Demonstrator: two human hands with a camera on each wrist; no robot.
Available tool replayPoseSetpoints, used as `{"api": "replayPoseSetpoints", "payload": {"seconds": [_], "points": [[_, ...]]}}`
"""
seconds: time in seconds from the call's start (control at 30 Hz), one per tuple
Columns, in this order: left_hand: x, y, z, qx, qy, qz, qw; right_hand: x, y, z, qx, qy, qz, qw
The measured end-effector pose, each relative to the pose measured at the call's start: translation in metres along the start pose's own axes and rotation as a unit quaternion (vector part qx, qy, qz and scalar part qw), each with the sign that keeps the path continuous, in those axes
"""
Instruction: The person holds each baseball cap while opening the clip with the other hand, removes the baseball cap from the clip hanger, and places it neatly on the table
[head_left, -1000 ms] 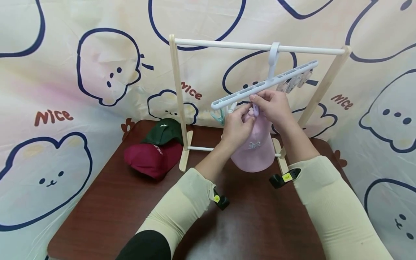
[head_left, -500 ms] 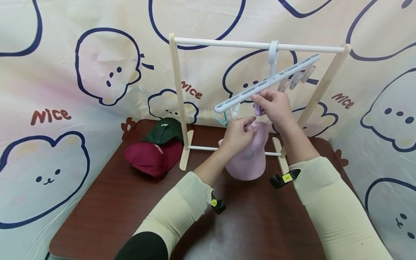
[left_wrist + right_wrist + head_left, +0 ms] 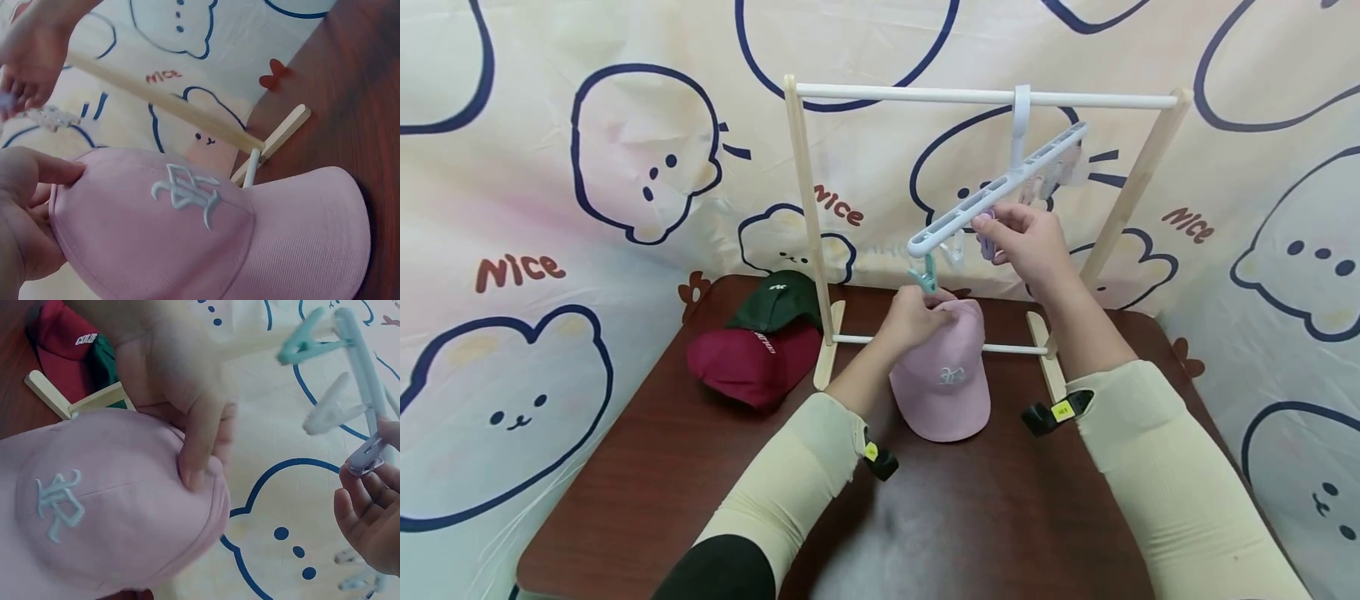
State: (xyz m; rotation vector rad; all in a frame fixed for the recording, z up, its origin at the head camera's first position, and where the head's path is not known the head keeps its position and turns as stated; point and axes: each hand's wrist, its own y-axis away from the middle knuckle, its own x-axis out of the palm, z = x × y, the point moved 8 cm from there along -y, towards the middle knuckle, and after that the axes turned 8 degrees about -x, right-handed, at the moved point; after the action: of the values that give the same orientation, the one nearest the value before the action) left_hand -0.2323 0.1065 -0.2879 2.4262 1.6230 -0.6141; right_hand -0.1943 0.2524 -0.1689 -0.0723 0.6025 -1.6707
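Note:
My left hand [image 3: 912, 320] pinches a pink baseball cap [image 3: 942, 387] by its back edge, with the brim hanging down. A pale embroidered letter [image 3: 187, 190] shows on the cap's front in the left wrist view. My right hand [image 3: 1032, 240] pinches a purple clip [image 3: 367, 455] beneath the light blue clip hanger [image 3: 981, 202]. That hanger hooks over the rack's white top bar [image 3: 910, 95] and slants across it. Nearest the cap dangles a mint green clip [image 3: 927, 275], just above my left hand. Beside it is a whitish clip [image 3: 328, 406].
A dark green cap [image 3: 778, 300] lies against a dark red cap [image 3: 752, 362] at the table's back left. Wooden posts [image 3: 808, 208] hold up the rack, with feet on the brown table [image 3: 970, 533]. More clips [image 3: 1052, 171] hang at the hanger's far end.
My left hand has drawn the pink cap down and left, away from the purple clip. My right hand stays at that clip, while the hanger has turned, its near end shifting right.

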Motion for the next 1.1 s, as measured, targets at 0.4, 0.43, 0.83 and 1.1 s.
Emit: {"api": "replayPoseSetpoints", "payload": {"seconds": [0.4,0.43,0.83,1.1], "points": [[-0.052,-0.009,0.075,-0.164,0.447,-0.176,0.8615,0.007,0.001,-0.004,0.011,0.008,0.015,0.9998],[-0.053,-0.008,0.083,-0.173,0.471,-0.185,0.8451,0.006,0.001,-0.005,0.01,0.01,0.014,0.9998],[-0.029,0.01,0.157,-0.282,0.478,-0.126,0.8223,0.009,0.005,-0.011,0.007,0.012,0.015,0.9998],[-0.012,0.02,0.172,-0.294,0.437,-0.021,0.8498,0.015,0.015,-0.026,0.007,0.032,0.02,0.9993]]}}
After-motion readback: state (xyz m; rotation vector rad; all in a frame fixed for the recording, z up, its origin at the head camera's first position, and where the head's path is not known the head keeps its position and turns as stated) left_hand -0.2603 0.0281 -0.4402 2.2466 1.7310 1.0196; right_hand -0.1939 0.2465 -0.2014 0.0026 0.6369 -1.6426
